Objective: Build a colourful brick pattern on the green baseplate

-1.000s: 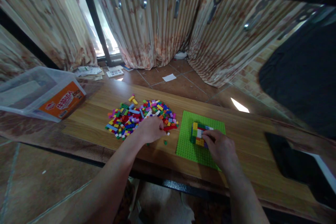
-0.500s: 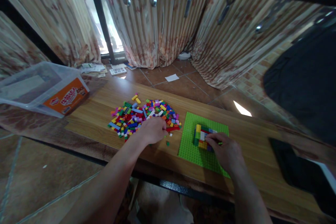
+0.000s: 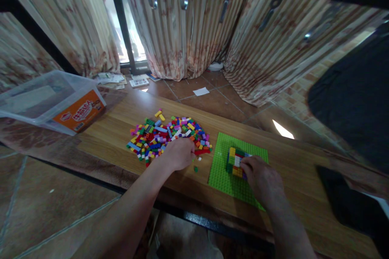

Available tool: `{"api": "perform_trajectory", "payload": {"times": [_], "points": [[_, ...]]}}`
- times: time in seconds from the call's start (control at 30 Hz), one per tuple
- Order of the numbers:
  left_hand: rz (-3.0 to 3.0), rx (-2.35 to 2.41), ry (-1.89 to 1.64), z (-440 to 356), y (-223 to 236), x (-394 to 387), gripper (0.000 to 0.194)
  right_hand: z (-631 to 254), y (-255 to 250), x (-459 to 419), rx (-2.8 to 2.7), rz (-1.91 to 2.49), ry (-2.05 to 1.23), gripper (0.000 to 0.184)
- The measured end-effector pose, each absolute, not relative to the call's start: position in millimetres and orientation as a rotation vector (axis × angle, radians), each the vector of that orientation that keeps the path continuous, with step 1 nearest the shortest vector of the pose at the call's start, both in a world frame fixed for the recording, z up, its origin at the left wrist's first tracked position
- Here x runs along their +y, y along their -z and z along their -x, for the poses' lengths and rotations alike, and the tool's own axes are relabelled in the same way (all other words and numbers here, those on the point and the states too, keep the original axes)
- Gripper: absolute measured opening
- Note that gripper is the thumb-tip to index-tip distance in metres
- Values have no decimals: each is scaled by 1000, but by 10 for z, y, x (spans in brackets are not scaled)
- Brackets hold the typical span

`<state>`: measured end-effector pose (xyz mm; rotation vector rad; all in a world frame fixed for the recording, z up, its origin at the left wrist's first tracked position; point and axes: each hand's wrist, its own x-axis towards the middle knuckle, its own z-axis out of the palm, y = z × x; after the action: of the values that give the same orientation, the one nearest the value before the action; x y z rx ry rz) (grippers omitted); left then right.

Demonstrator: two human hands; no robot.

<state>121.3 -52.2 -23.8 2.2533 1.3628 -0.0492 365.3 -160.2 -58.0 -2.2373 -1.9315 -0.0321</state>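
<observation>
My left hand [image 3: 181,153] is closed at the near right edge of a pile of small coloured building bricks [image 3: 159,133]; its fingertips are turned away, so what they hold is hidden. Beside them lie some red bricks [image 3: 202,151], and a small green brick [image 3: 195,168] sits nearer me. On a bright green baseplate [image 3: 220,174] stands a low block of joined bricks [image 3: 232,158], yellow, white, red, orange and dark green. My right hand [image 3: 264,178] covers its right side. Thumb and fingers are pinched together against its top, and anything between them is too small to make out.
At the left stands a clear plastic bin [image 3: 45,105] with an orange label. A dark flat object [image 3: 343,198] lies at the table's right end. Papers [image 3: 111,78] rest beyond the wooden table [image 3: 115,129]. Striped curtains [image 3: 170,28] hang behind, and a dark rounded shape [image 3: 349,89] is at right.
The whole view has shifted slightly. Both hands keep nearly the same places, left at the pile and right at the brick block; the right fingers look drawn a little closer together.
</observation>
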Motion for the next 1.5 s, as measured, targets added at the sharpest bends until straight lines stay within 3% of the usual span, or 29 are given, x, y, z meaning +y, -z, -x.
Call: {"api": "perform_trajectory", "payload": {"times": [0.57, 0.93, 1.5], "points": [[-2300, 1372, 35, -1217, 267, -543, 20, -3788, 617, -1620, -1941, 2025, -151, 25], [-2281, 1386, 81, -1238, 214, -538, 21, -3717, 633, -1636, -1783, 2061, -63, 22], [-2264, 1388, 99, -1232, 207, -533, 22, -3808, 654, -1643, -1820, 1925, -179, 25]]}}
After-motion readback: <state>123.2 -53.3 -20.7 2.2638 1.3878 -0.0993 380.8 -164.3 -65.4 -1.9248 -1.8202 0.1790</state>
